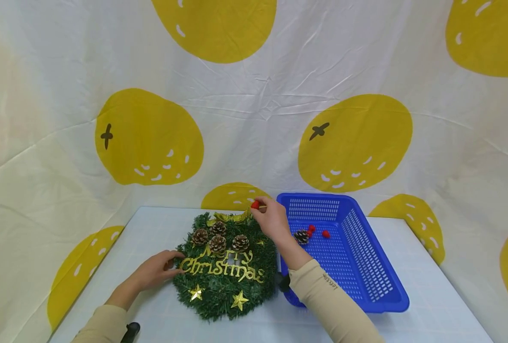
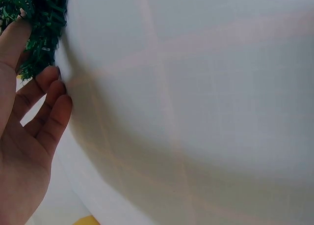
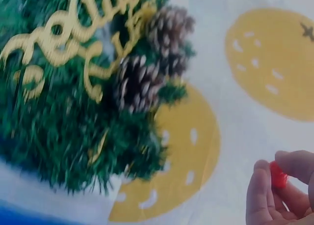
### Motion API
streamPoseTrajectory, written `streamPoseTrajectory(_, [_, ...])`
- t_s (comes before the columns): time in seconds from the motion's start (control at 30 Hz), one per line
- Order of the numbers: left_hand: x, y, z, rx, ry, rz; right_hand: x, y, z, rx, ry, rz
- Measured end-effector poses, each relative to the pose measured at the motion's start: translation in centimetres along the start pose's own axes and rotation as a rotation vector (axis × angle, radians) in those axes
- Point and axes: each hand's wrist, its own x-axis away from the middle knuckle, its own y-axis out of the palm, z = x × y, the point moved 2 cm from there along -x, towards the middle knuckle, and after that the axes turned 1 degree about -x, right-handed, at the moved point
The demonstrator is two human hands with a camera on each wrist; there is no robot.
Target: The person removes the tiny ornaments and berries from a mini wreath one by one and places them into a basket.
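A green Christmas wreath lies on the table with a gold "Merry Christmas" sign, several pinecones and gold stars. At its left edge my left hand holds the greenery between thumb and fingers, as the left wrist view also shows. My right hand is raised over the wreath's upper right side, pinching a small red berry between thumb and fingertips. A short tan stem sticks out beside the berry. Near it, a gold ribbon crosses the wreath's top.
A blue plastic basket stands right of the wreath, partly behind my right forearm. Inside lie a pinecone and several red berries. A white cloth with yellow fruit prints hangs behind the table.
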Motion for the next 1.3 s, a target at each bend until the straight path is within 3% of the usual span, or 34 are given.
streamPoseTrajectory(0.27, [0.0, -0.2, 0.0, -0.005, -0.015, -0.009, -1.4, -2.1, 1.9, 0.078, 0.074, 0.040])
streamPoseTrajectory(0.7, [0.0, -0.1, -0.2, 0.007, -0.008, -0.015, -2.7, -5.2, 5.9, 0.178, 0.177, 0.030])
streamPoseTrajectory(1.07, [0.1, 0.0, -0.1, 0.011, -0.013, -0.017, -3.0, -7.1, 9.9, 0.271, 0.186, 0.088])
streamPoseTrajectory(1.3, [0.1, 0.0, -0.1, 0.000, -0.010, -0.010, -2.9, -7.6, 11.4, 0.314, 0.195, 0.071])
